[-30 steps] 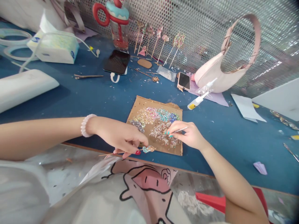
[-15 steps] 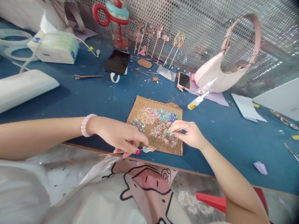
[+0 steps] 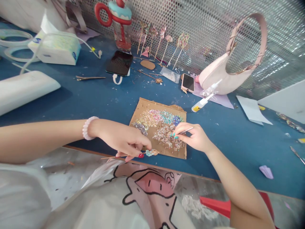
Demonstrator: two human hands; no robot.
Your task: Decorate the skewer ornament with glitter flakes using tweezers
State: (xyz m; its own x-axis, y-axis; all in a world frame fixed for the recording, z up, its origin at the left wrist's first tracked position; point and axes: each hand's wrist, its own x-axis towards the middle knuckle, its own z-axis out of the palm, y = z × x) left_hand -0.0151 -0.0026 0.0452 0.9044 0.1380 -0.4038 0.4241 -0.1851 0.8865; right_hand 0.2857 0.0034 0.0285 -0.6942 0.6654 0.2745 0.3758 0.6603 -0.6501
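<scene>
The left hand (image 3: pixel 124 140) is pinching a thin stick (image 3: pixel 111 157) between thumb and fingertips, closed tight on it just behind its head (image 3: pixel 152 152), and is holding that head low over the near edge of the cardboard (image 3: pixel 143 106). The head is showing a crust of mixed sequins on the face turned to the camera, so the covering seems to be well along, though its far side is hiding from view. The right hand (image 3: pixel 194 138) is gripping a slim metal tool (image 3: pixel 186 130), fingers shut around it, with the tip pointing down into the sequins (image 3: pixel 164 127); whether the tip is carrying a piece is too small to tell. Plenty of sequins are lying loose on the cardboard in pink, blue, purple and silver patches, so the supply is looking far from used up. Several other decorated sticks (image 3: pixel 164 47) are leaning against the mesh wall (image 3: pixel 190 19) at the back, well apart from the hands, which suggests they are already finished. A glue bottle (image 3: pixel 202 101) is lying just beyond the cardboard's far right corner, near the right hand. Farther off, two phones (image 3: pixel 119 63) (image 3: pixel 187 82), a pink bag (image 3: pixel 221 74) and a tissue pack (image 3: pixel 57 49) are sitting on the blue table (image 3: pixel 95 95). Nothing is lying between the two hands except the sequins themselves, and the stick's tail is jutting back over the table edge toward the person's shirt.
</scene>
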